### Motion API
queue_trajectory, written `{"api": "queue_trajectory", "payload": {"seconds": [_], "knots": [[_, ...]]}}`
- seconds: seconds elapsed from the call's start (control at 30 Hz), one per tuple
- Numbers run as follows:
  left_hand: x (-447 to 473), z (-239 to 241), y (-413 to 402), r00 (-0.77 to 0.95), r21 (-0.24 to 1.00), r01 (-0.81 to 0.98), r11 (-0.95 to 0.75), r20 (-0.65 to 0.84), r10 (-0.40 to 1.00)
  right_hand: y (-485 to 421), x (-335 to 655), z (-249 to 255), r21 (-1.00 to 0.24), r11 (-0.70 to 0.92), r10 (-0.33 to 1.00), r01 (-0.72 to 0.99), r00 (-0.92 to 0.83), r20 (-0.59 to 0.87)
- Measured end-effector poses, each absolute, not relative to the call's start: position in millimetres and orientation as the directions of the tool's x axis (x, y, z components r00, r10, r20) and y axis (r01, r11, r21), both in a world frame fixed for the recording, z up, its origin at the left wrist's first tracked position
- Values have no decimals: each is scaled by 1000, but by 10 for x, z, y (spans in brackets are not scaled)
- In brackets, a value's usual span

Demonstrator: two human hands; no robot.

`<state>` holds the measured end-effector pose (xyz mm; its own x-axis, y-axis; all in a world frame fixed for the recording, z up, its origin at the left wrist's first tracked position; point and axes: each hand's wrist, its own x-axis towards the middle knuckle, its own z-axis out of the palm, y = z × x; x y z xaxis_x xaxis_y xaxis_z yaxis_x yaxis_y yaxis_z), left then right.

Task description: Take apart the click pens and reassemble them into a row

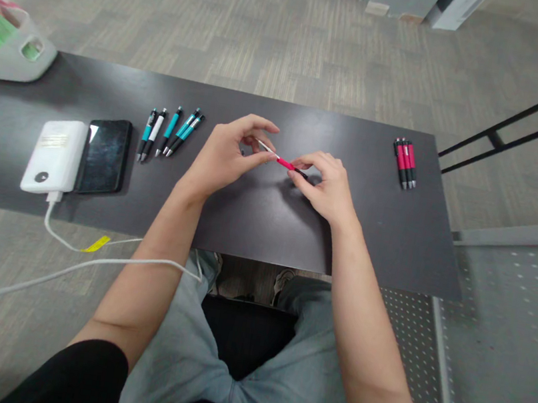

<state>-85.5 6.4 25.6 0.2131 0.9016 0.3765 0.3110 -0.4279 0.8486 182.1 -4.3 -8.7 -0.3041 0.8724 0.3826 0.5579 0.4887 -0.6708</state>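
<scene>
Over the middle of the black table, both my hands hold parts of one pink pen. My left hand pinches the thin white refill end between thumb and fingers. My right hand is closed on the pink and black barrel. Several teal and white pens lie in a row to the left of my left hand. A small bundle of pink pens lies near the table's right end.
A white power bank with a white cable and a black phone lie at the left. A grey container with red and green contents sits at the far left. Black metal rails stand at the right.
</scene>
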Motion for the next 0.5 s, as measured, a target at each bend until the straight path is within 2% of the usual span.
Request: {"api": "queue_trajectory", "payload": {"seconds": [0.17,0.3,0.5], "knots": [[-740,214,77,220,914,166,-371,332,917,-74,1791,-74,-716,488,873,499,-291,391],[-733,160,128,153,929,87,-359,344,926,-77,1782,-64,-739,480,877,473,-279,391],[-735,111,149,119,926,97,-365,353,928,-70,1773,-73,-755,477,878,450,-292,380]]}}
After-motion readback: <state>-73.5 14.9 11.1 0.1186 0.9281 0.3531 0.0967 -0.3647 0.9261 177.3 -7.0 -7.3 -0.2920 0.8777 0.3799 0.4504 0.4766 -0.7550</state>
